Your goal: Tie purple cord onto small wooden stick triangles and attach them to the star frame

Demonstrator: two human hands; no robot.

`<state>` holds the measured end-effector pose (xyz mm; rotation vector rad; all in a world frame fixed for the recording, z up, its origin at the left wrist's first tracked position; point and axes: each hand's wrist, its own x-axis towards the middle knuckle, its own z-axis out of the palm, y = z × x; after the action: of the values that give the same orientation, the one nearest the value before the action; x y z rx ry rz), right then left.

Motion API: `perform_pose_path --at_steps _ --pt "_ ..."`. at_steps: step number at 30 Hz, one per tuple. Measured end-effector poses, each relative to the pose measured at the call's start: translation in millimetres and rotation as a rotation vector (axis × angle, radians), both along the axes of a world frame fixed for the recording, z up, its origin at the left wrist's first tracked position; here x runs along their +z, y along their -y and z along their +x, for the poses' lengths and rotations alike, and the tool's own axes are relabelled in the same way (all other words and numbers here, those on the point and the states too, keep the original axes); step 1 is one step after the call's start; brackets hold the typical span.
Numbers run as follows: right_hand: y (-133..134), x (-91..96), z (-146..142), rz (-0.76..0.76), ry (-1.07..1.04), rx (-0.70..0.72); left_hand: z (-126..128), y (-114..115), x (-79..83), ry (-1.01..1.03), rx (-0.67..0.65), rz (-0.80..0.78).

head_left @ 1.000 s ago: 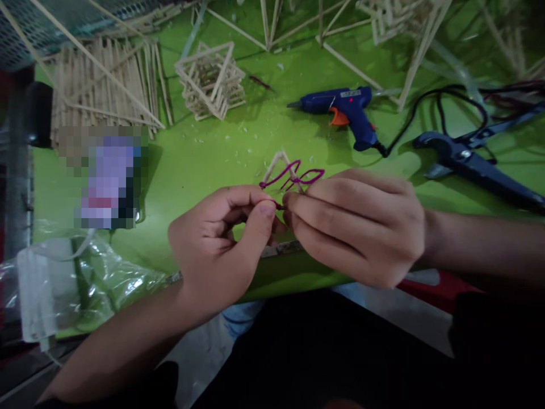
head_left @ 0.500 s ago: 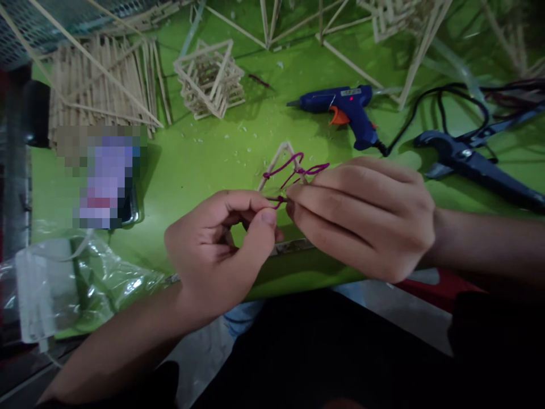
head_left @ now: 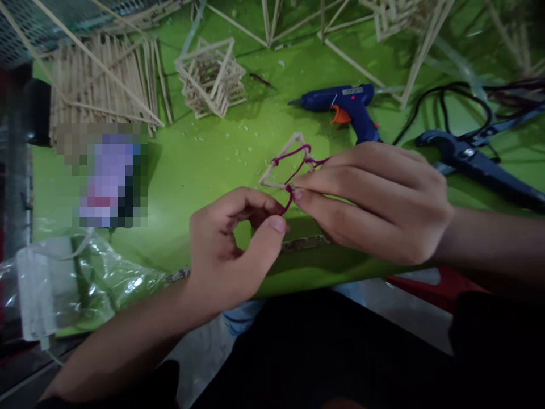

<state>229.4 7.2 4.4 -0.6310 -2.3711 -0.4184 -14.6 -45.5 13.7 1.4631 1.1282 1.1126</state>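
Note:
A small frame of thin wooden sticks [head_left: 264,174] has purple cord [head_left: 293,152] knotted to its sides. My left hand [head_left: 238,244] pinches the cord's lower end between thumb and forefinger, and the cord runs up from there to a knot at the frame's near side. My right hand [head_left: 378,201] is closed at the frame's right corner, its fingertips beside that knot. Those fingers hide the corner, and whether they grip stick or cord I cannot tell exactly.
Beyond my right hand lies a blue glue gun [head_left: 340,99]; dark-handled cutters [head_left: 468,153] are at right. A stacked stick cube [head_left: 213,79], a bundle of sticks [head_left: 97,85], a pixelated phone-like object [head_left: 108,182] and a plastic bag [head_left: 123,278] occupy the left side.
Both hands have shifted slightly right. The stick frame has turned and risen, so more of it shows. The cord end in my left hand now hangs downward from the knot.

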Motion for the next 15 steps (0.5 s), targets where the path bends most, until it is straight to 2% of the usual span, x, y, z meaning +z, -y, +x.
perform_pose_path --at_steps 3,6,9,12,15 --pt "-3 3.0 5 0.05 -0.005 0.072 -1 -9 -7.6 0.26 -0.077 -0.197" --pt "-5 6.5 10 0.071 -0.014 0.162 -1 -15 -13.7 0.348 -0.044 -0.292" --pt "-3 5.8 10 -0.113 -0.015 0.093 1 -17 -15.4 0.316 0.04 -0.219" --pt "-2 2.5 4 -0.333 -0.044 0.021 1 -17 -14.8 0.315 0.001 -0.132" --pt "-4 3.2 -4 -0.416 -0.131 0.042 1 -16 -13.9 0.287 -0.023 -0.124"
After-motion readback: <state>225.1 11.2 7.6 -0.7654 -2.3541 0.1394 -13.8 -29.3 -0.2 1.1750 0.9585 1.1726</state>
